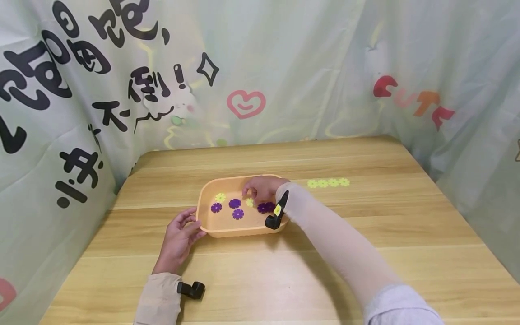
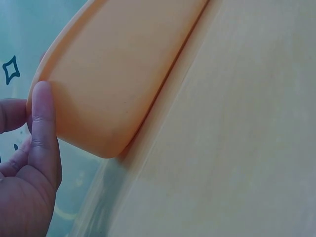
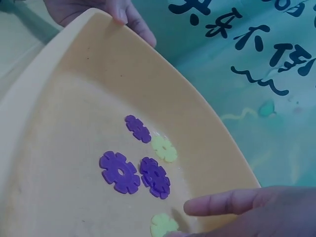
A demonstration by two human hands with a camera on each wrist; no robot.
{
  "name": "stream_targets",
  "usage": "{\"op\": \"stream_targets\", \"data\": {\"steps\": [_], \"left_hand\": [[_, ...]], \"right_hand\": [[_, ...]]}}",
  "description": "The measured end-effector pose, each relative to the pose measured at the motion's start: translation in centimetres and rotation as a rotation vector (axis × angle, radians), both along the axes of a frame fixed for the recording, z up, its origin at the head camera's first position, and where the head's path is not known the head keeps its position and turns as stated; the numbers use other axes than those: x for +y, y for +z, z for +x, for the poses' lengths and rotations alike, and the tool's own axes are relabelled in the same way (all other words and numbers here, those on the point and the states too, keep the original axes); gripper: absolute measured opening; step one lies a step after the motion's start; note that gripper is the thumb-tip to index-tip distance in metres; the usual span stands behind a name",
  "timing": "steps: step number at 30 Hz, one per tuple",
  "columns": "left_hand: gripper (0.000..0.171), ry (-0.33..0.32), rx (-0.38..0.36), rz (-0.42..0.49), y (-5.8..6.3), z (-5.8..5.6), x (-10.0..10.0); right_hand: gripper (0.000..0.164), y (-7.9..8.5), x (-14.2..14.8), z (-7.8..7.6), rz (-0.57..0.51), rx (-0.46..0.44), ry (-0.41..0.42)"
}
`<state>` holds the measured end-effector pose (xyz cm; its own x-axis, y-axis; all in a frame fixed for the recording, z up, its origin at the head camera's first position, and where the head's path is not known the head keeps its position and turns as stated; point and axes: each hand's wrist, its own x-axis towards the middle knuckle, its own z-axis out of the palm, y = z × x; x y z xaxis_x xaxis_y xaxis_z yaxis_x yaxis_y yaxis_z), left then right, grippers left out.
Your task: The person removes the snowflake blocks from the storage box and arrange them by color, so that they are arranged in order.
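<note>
A shallow orange plastic basket [image 1: 239,233] holds purple and yellow flower-shaped notched discs. At its left end my left hand [image 1: 180,237] pinches the rim, the thumb on the near side and fingers behind, as the left wrist view shows. My right hand [image 1: 263,188] is inside the basket, over its right half. Beside its fingertips lies a yellow disc [image 3: 162,225]; in the right wrist view the index finger is apart from the disc, and the thumb's contact is partly hidden. Purple discs [image 3: 120,172] and another yellow disc [image 3: 164,148] lie on the basket floor.
On the wooden table [image 1: 325,280], a row of several yellow discs [image 1: 328,183] lies right of the basket, edge to edge. Behind and beside the table hangs a pale printed curtain [image 1: 308,81]. Dark purple discs [image 1: 263,207] lie near my right wrist camera.
</note>
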<state>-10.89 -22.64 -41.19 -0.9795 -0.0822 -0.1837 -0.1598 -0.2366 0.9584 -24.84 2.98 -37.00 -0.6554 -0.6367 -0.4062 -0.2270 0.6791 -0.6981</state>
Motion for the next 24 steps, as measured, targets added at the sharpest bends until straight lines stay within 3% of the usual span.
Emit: {"op": "stream_targets", "data": {"steps": [3,8,10,17,24], "left_hand": [[0.048,-0.001,-0.003,0.002,-0.01,-0.02,0.03],[0.048,-0.006,-0.005,0.004,0.02,0.0,0.06],[0.049,-0.007,-0.004,0.005,0.03,0.01,0.07],[0.046,-0.004,0.0,0.004,0.07,0.04,0.07],[0.046,-0.001,0.008,0.014,0.03,-0.04,0.12]], "right_hand": [[0.043,0.1,-0.11,0.04,0.031,0.008,-0.005],[0.034,-0.1,-0.3,-0.39,0.201,0.223,0.113],[0.031,-0.27,-0.37,-0.55,0.234,0.267,0.135],[0.027,-0.64,-0.48,-0.58,0.229,0.264,0.123],[0.028,-0.61,-0.39,-0.31,0.248,0.276,0.19]]}}
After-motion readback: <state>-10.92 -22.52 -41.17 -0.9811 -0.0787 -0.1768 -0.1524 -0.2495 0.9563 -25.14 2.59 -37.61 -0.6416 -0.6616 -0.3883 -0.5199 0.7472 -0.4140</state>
